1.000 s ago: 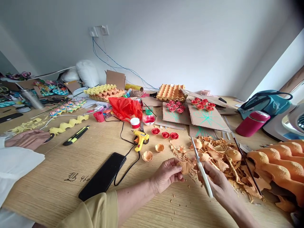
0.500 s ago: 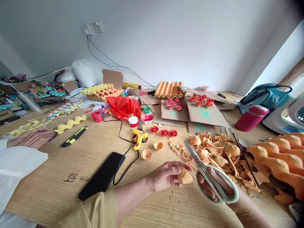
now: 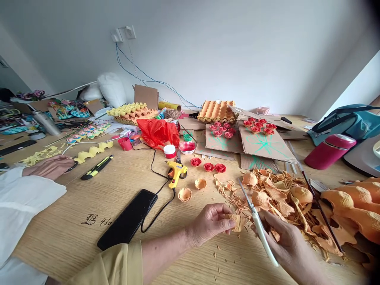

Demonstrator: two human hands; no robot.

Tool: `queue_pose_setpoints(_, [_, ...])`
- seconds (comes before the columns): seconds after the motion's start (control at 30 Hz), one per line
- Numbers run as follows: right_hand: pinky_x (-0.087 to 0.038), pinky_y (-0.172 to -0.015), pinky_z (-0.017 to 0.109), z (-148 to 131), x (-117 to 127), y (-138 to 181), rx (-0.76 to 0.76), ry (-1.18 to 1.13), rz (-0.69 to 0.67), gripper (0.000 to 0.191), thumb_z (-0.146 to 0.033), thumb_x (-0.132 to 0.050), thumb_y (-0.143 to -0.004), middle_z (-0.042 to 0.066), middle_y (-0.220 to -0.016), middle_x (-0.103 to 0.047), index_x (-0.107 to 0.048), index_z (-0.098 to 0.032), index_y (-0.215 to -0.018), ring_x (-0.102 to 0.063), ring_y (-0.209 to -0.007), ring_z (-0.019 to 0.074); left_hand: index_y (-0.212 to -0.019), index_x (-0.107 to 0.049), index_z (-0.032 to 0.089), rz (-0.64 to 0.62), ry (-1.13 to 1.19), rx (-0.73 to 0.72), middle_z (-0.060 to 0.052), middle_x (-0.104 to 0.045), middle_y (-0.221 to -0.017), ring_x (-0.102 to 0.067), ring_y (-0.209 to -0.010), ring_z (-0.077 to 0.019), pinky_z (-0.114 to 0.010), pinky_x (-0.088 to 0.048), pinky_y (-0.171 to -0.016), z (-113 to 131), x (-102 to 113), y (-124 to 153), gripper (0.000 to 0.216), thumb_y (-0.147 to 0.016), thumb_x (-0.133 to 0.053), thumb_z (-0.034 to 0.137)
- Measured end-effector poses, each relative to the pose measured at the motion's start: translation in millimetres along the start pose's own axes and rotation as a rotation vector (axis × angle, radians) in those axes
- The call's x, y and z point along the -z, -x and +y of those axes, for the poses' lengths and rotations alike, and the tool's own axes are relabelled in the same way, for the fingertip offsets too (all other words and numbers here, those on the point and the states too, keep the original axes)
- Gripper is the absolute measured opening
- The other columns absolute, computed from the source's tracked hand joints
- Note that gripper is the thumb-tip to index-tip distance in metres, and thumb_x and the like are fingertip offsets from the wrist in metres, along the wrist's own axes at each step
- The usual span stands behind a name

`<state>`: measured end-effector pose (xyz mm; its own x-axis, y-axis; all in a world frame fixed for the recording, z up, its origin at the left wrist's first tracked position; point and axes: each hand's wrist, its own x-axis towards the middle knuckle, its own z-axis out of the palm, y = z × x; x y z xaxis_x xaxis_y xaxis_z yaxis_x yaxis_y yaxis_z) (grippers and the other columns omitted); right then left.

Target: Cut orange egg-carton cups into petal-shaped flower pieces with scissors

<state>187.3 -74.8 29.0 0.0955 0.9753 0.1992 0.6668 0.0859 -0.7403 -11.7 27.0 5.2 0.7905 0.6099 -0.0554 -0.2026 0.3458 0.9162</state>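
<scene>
Left hand [image 3: 212,221]: fingers pinched on orange carton piece [image 3: 236,223], over the counter [image 3: 74,237]. Right hand [image 3: 285,239]: fingers around scissors [image 3: 261,233], tips clear of the piece. Looks mid-trim; next cut would need them brought to its edge.

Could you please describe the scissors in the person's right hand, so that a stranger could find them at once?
On the wooden table, look right to the heap of orange scraps. At its near side, the person's right hand holds the scissors, blades pointing away from the person. Their whitish handle and grey metal blades set them apart from the orange scraps.
</scene>
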Motion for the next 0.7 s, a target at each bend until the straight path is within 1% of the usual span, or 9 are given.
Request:
queue_pose_setpoints(0.07, [-0.044, -0.052, 0.026, 0.7, -0.5, 1.3, 0.081, 0.099, 0.056, 0.036, -0.05, -0.062, -0.089, 0.0, -0.062, -0.055, -0.053, -0.023, -0.067, -0.05, -0.057, 0.0158, -0.081, -0.059, 0.015, 0.008, -0.026, -0.025, 0.002, -0.058, -0.068, -0.054, -0.06, -0.0088, -0.024, -0.043, -0.061, -2.5, -1.3, 0.7, 0.042, -0.069, -0.083, 0.047])
queue_pose_setpoints(0.17, [-0.046, -0.053, 0.027, 4.2, -1.2, 2.4, 0.159, 0.174, 0.095, 0.035, -0.047, -0.063, -0.09, 0.001, -0.064, -0.057, -0.05, -0.024, -0.067, -0.053, -0.058, 0.0169, -0.081, -0.059, 0.016, 0.036, -0.084, -0.077, 0.001, -0.057, -0.072, -0.053, -0.06, -0.0094, -0.025, -0.045, -0.06, -8.0, -2.1, 0.3, 0.039, -0.071, -0.081, 0.047])
queue_pose_setpoints(0.23, [-0.047, -0.053, 0.027, 5.7, -1.1, 2.7, 0.196, 0.197, 0.108, 0.032, -0.046, -0.063, -0.09, 0.001, -0.064, -0.057, -0.05, -0.025, -0.069, -0.054, -0.059, 0.0175, -0.078, -0.06, 0.015, 0.059, -0.205, -0.155, 0.0, -0.057, -0.074, -0.052, -0.064, -0.0103, -0.025, -0.044, -0.062, -10.0, -1.7, -0.3, 0.035, -0.073, -0.08, 0.043])
queue_pose_setpoints(0.33, [-0.049, -0.055, 0.028, 6.5, -0.3, 2.4, 0.227, 0.213, 0.14, 0.027, -0.045, -0.062, -0.09, 0.003, -0.069, -0.062, -0.053, -0.026, -0.073, -0.057, -0.062, 0.0192, -0.077, -0.064, 0.015, 0.083, -0.425, -0.289, -0.004, -0.059, -0.078, -0.053, -0.071, -0.0127, -0.026, -0.042, -0.065, -7.9, -1.5, 0.5, 0.026, -0.077, -0.077, 0.037])
queue_pose_setpoints(0.43, [-0.05, -0.058, 0.031, 8.0, -0.2, 1.7, 0.232, 0.23, 0.163, 0.024, -0.046, -0.06, -0.09, 0.005, -0.074, -0.067, -0.058, -0.026, -0.078, -0.06, -0.066, 0.0215, -0.079, -0.066, 0.016, 0.072, -0.555, -0.353, -0.006, -0.061, -0.082, -0.053, -0.072, -0.0135, -0.026, -0.041, -0.064, -2.2, -3.2, 3.2, 0.018, -0.083, -0.071, 0.033])
queue_pose_setpoints(0.5, [-0.05, -0.061, 0.032, 10.3, -0.7, 1.4, 0.23, 0.242, 0.163, 0.022, -0.045, -0.06, -0.091, 0.005, -0.076, -0.068, -0.059, -0.026, -0.079, -0.061, -0.069, 0.0222, -0.078, -0.065, 0.016, 0.079, -0.605, -0.369, -0.005, -0.059, -0.078, -0.05, -0.068, -0.0121, -0.025, -0.039, -0.062, 0.7, -4.6, 4.4, 0.015, -0.084, -0.069, 0.029])
queue_pose_setpoints(0.57, [-0.05, -0.063, 0.033, 13.0, -1.3, 1.1, 0.221, 0.248, 0.157, 0.021, -0.044, -0.06, -0.091, 0.004, -0.077, -0.068, -0.059, -0.026, -0.079, -0.061, -0.07, 0.0221, -0.077, -0.065, 0.016, 0.114, -0.628, -0.369, -0.002, -0.057, -0.073, -0.046, -0.064, -0.0108, -0.025, -0.037, -0.06, 1.8, -5.2, 4.3, 0.013, -0.083, -0.069, 0.027])
queue_pose_setpoints(0.7, [-0.047, -0.06, 0.031, 14.4, -0.9, 0.6, 0.183, 0.22, 0.157, 0.018, -0.042, -0.06, -0.09, 0.003, -0.071, -0.064, -0.06, -0.026, -0.082, -0.058, -0.065, 0.0206, -0.081, -0.065, 0.015, 0.2, -0.55, -0.295, -0.002, -0.059, -0.074, -0.05, -0.067, -0.0117, -0.025, -0.039, -0.062, 0.9, -3.6, 1.3, 0.009, -0.082, -0.068, 0.024])
